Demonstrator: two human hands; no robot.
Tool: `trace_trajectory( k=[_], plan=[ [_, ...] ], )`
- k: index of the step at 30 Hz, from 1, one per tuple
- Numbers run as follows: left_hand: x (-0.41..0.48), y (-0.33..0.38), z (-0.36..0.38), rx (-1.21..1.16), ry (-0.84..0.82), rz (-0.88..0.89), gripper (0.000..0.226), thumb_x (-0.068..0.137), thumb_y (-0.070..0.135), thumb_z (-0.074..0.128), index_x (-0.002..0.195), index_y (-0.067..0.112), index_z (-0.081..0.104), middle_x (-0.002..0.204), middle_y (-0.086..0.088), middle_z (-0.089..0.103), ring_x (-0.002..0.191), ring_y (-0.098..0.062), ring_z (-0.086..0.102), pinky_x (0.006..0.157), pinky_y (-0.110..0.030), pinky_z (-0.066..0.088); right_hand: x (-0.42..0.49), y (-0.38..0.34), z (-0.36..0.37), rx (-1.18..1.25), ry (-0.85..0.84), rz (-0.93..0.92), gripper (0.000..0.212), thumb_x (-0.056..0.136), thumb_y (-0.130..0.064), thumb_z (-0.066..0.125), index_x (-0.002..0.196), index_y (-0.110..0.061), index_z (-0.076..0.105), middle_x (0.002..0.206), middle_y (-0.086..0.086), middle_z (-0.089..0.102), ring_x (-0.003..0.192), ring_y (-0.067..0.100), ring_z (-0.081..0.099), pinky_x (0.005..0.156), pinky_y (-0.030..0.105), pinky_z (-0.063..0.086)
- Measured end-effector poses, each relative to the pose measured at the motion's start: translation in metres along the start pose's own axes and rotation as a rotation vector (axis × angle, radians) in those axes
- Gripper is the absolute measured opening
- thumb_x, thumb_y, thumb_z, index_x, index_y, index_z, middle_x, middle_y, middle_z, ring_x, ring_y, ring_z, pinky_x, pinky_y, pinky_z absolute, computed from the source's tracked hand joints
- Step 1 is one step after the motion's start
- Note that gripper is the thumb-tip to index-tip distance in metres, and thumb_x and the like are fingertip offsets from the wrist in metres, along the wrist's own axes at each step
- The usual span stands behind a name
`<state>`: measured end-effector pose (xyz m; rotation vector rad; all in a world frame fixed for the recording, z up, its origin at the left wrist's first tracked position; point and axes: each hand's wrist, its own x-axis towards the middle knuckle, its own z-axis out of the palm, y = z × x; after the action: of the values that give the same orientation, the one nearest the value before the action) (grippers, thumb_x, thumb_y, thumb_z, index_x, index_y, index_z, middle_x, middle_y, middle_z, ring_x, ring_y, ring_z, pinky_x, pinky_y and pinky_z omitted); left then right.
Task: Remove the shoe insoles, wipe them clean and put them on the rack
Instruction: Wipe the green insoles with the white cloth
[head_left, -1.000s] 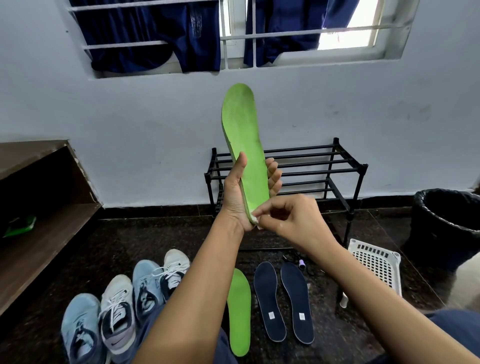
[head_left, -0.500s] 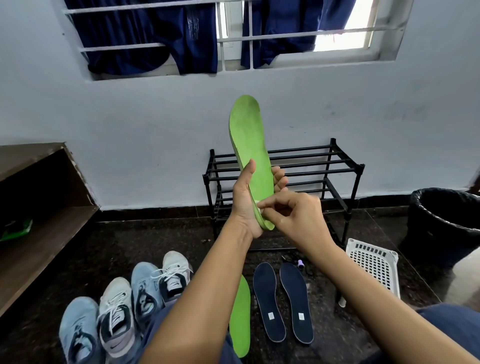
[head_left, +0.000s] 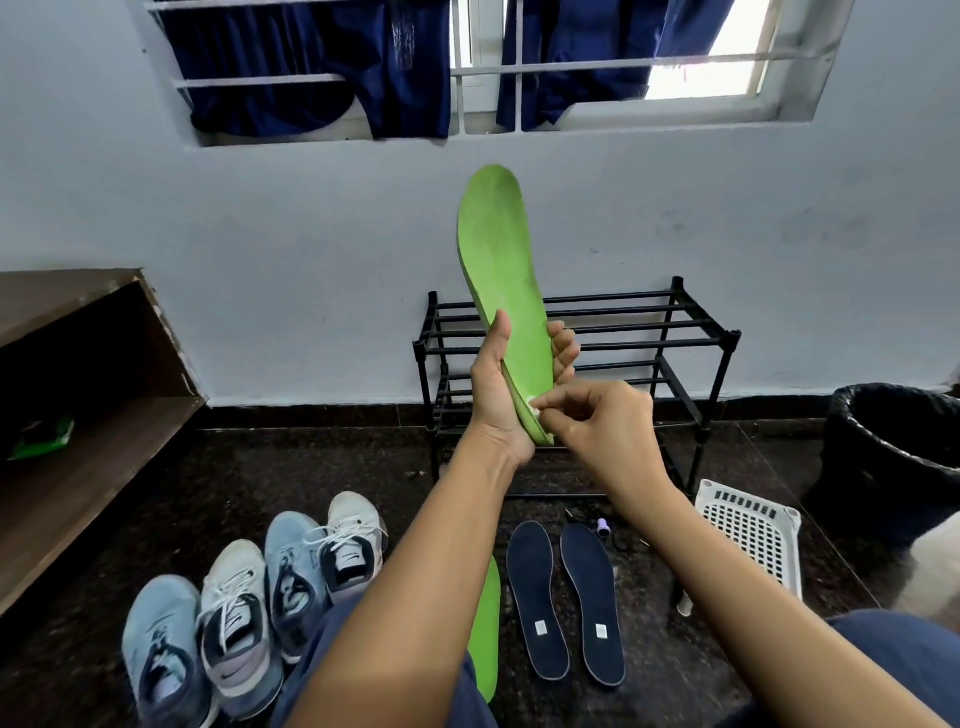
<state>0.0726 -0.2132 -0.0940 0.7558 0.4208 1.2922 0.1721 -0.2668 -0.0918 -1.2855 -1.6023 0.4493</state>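
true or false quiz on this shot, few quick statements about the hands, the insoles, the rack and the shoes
1. The left hand holds a green insole upright. True.
2. The right hand hangs empty. False: the right hand pinches a small white wad against the held insole's lower end.
3. Two dark blue insoles lie on the rack. False: the dark blue insoles lie side by side on the floor in front of the rack.
4. Four shoes stand in a row on the floor. True.
5. A second green insole lies on the floor, partly hidden by the left arm. True.
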Motion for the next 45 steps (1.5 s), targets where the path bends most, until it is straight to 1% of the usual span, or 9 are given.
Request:
trace_trajectory(
  k=[4,11,20,25,29,35,39,42,45],
  plan=[
    [0.001,0.001,-0.003,-0.013,-0.007,-0.013,0.059,0.084,0.061,0.047,0.101,0.007,0.062,0.089,-0.004,0.067,0.079,-0.014,0.066,0.070,-0.022,0.049,-0.001,-0.002,0.003,-0.045,0.033,-0.060,0.016,0.072,-0.004,0.074,0.079,-0.018,0.077,0.071,-0.003,0.072,0.071,0.002,0.060,0.066,0.001,0.039],
    [0.001,0.017,-0.012,-0.061,-0.134,0.006,0.079,0.052,0.058,0.083,0.105,0.003,0.062,0.092,-0.008,0.068,0.080,-0.017,0.068,0.070,-0.028,0.056,-0.001,-0.012,-0.007,0.021,-0.260,0.010,0.017,0.070,-0.010,0.078,0.072,-0.026,0.076,0.063,-0.004,0.070,0.058,0.001,0.058,0.059,0.015,0.045],
    [0.001,0.000,-0.008,-0.059,-0.083,-0.011,0.070,0.067,0.063,0.063,0.104,0.005,0.061,0.090,-0.008,0.067,0.083,-0.019,0.067,0.074,-0.026,0.051,0.000,0.000,0.003,-0.058,-0.021,-0.007,0.015,0.071,-0.005,0.074,0.076,-0.019,0.077,0.062,-0.009,0.066,0.057,-0.001,0.056,0.063,0.003,0.038],
    [0.002,-0.004,-0.008,-0.099,-0.150,-0.001,0.073,0.053,0.059,0.081,0.100,0.004,0.065,0.092,-0.010,0.068,0.088,-0.021,0.067,0.080,-0.029,0.052,0.001,0.004,0.006,-0.118,0.140,-0.137,0.017,0.069,0.002,0.074,0.077,-0.012,0.076,0.076,0.006,0.072,0.067,0.018,0.064,0.071,0.022,0.046],
    [0.001,0.003,-0.009,-0.123,-0.170,-0.022,0.078,0.049,0.056,0.084,0.102,0.003,0.063,0.091,-0.010,0.067,0.083,-0.020,0.068,0.074,-0.029,0.055,0.000,-0.005,-0.002,-0.073,-0.054,-0.049,0.016,0.071,-0.005,0.074,0.076,-0.020,0.077,0.066,-0.007,0.068,0.066,0.002,0.058,0.064,0.005,0.040],
    [0.002,0.015,-0.015,-0.200,-0.202,-0.032,0.077,0.051,0.049,0.087,0.105,0.000,0.062,0.092,-0.011,0.068,0.082,-0.022,0.069,0.074,-0.032,0.057,-0.002,-0.017,-0.006,0.037,-0.242,-0.014,0.017,0.071,-0.010,0.077,0.076,-0.026,0.076,0.061,-0.008,0.068,0.058,0.001,0.058,0.058,0.012,0.044],
    [-0.001,0.009,-0.008,-0.182,-0.144,-0.042,0.066,0.064,0.050,0.076,0.104,0.001,0.060,0.089,-0.010,0.066,0.079,-0.021,0.068,0.072,-0.029,0.057,-0.004,-0.016,-0.003,0.077,-0.135,-0.048,0.019,0.071,-0.006,0.075,0.075,-0.024,0.077,0.066,-0.007,0.070,0.068,0.008,0.063,0.068,0.018,0.048],
    [-0.006,0.002,0.002,-0.172,-0.059,-0.095,0.053,0.084,0.052,0.048,0.098,0.003,0.058,0.081,-0.008,0.063,0.075,-0.017,0.065,0.074,-0.025,0.054,-0.001,-0.016,-0.002,0.073,-0.006,-0.121,0.019,0.071,-0.004,0.074,0.077,-0.022,0.077,0.073,-0.012,0.070,0.078,0.001,0.063,0.073,0.009,0.045],
    [-0.008,0.000,0.005,-0.167,-0.049,-0.133,0.050,0.084,0.051,0.045,0.096,0.004,0.059,0.082,-0.006,0.063,0.076,-0.016,0.065,0.076,-0.024,0.054,0.000,-0.017,-0.001,0.009,0.022,-0.193,0.018,0.072,-0.005,0.074,0.079,-0.021,0.077,0.074,-0.015,0.068,0.082,-0.001,0.060,0.073,-0.001,0.036]
  ],
)
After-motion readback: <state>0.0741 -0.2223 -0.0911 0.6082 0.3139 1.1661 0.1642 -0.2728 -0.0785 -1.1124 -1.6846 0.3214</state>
